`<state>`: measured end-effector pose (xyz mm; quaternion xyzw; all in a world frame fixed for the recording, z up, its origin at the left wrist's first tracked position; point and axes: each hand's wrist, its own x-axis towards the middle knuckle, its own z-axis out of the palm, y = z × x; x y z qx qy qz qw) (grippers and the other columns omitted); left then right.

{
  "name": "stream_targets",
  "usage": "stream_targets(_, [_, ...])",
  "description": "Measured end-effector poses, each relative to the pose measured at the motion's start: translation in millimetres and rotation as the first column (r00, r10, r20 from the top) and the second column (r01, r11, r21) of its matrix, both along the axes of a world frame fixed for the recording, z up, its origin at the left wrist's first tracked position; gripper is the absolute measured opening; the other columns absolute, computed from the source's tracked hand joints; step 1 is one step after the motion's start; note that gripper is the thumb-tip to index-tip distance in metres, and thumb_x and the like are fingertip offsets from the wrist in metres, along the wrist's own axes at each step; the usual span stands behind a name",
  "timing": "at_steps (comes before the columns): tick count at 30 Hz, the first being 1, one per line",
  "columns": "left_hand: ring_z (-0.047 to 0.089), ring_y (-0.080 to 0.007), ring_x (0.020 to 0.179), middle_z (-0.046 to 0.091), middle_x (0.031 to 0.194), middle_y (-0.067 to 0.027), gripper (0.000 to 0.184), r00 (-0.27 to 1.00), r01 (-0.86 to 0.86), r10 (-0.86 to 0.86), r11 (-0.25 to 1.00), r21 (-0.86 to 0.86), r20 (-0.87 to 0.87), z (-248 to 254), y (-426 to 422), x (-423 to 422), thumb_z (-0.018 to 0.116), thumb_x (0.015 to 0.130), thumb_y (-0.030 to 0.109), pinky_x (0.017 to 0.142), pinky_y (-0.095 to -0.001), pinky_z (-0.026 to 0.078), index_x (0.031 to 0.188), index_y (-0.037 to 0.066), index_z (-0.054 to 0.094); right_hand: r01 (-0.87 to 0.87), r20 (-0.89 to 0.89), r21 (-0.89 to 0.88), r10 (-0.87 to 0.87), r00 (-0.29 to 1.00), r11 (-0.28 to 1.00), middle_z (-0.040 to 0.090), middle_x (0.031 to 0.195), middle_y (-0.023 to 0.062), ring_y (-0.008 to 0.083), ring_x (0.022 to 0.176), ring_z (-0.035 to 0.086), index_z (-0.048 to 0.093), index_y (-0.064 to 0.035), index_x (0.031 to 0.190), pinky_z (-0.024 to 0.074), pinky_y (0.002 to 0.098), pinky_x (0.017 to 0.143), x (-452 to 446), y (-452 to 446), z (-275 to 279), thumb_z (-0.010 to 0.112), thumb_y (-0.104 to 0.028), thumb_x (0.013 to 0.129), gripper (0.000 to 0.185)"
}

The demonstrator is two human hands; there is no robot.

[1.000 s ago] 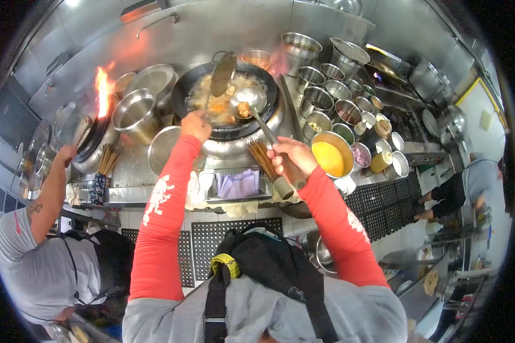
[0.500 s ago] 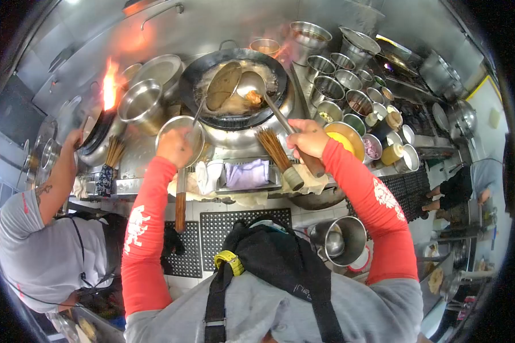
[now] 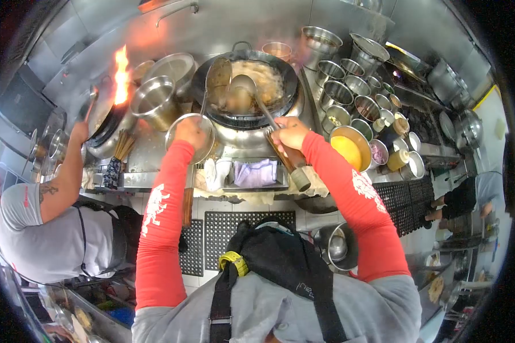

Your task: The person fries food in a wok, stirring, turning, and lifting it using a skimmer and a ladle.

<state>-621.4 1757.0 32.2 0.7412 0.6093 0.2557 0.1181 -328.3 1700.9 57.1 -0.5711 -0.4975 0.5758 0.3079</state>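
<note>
My left hand (image 3: 191,135) is closed around the handle of a skimmer (image 3: 218,74), whose perforated head tilts over the left side of the wok (image 3: 296,91). Under that hand is a round metal strainer (image 3: 171,143); a wooden handle (image 3: 187,208) shows below it, and I cannot tell which tool it belongs to. My right hand (image 3: 290,135) grips the wooden-handled ladle (image 3: 244,83), its bowl blurred inside the wok beside the skimmer. Pale, frothy liquid (image 3: 266,77) churns in the wok; what the ladle holds is unclear.
A co-worker's hand (image 3: 80,132) works at another wok (image 3: 106,132) with a tall flame (image 3: 122,74). Steel pots (image 3: 154,103) stand between the woks. On the right are several ingredient containers (image 3: 357,86) and a yellow-filled bowl (image 3: 346,150). A bamboo brush (image 3: 296,174) and folded cloth (image 3: 256,174) line the front edge.
My right hand and the ladle have moved left. A brown piece seen in the ladle earlier can no longer be made out. The whole view has shifted slightly; the co-worker's ladle now shows raised.
</note>
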Motion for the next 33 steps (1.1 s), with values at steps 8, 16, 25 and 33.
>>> stream_targets(8, [0.066,-0.0309,0.072,0.065,0.078,-0.0223,0.041,0.989,-0.023,0.039,0.994,-0.11,0.145,-4,-5,-13,0.058,0.069,0.01,0.071,-0.0369,0.052,0.109,0.0,0.061,-0.113,-0.757,-0.35,-0.209,0.62,0.93,0.055,0.081,0.0115,0.0108,0.057,0.054,0.044,0.0021,0.096,0.0473,0.0214,0.045,23,22,-7,0.055,-0.005,0.085,0.017])
stream_targets(16, [0.054,-0.013,0.043,0.064,0.068,-0.0131,0.05,0.848,0.019,0.135,0.959,-0.284,0.512,4,-19,-3,0.044,0.074,-0.003,0.039,-0.026,0.041,0.123,-0.007,0.048,-0.1,-0.743,-0.385,-0.244,0.624,0.917,0.054,0.082,0.0105,0.0091,0.058,0.054,0.043,-0.0012,0.096,0.0469,0.0191,0.045,22,4,29,0.054,-0.008,0.086,0.016])
stream_targets(25, [0.044,-0.0059,0.046,0.063,0.073,-0.012,0.045,0.243,0.351,0.404,0.811,-0.468,0.882,-9,-11,33,0.052,0.076,-0.007,0.034,-0.0184,0.03,0.12,-0.006,0.046,0.125,-0.049,0.153,-0.119,0.992,0.98,0.057,0.069,0.0102,0.0148,0.05,0.053,0.031,-0.0013,0.139,0.0436,0.0311,0.045,-4,-14,19,0.053,0.0,0.079,0.064])
stream_targets(33, [0.043,-0.0044,0.048,0.063,0.077,-0.0113,0.039,0.087,0.473,0.482,0.75,-0.463,0.872,-19,-7,33,0.054,0.077,-0.007,0.036,-0.0164,0.031,0.116,-0.003,0.048,-0.091,0.528,0.654,-0.367,0.766,0.751,0.059,0.103,0.0292,0.0372,0.087,0.061,0.039,0.0029,0.133,0.048,0.0378,0.079,21,-20,-11,0.055,-0.01,0.076,0.061])
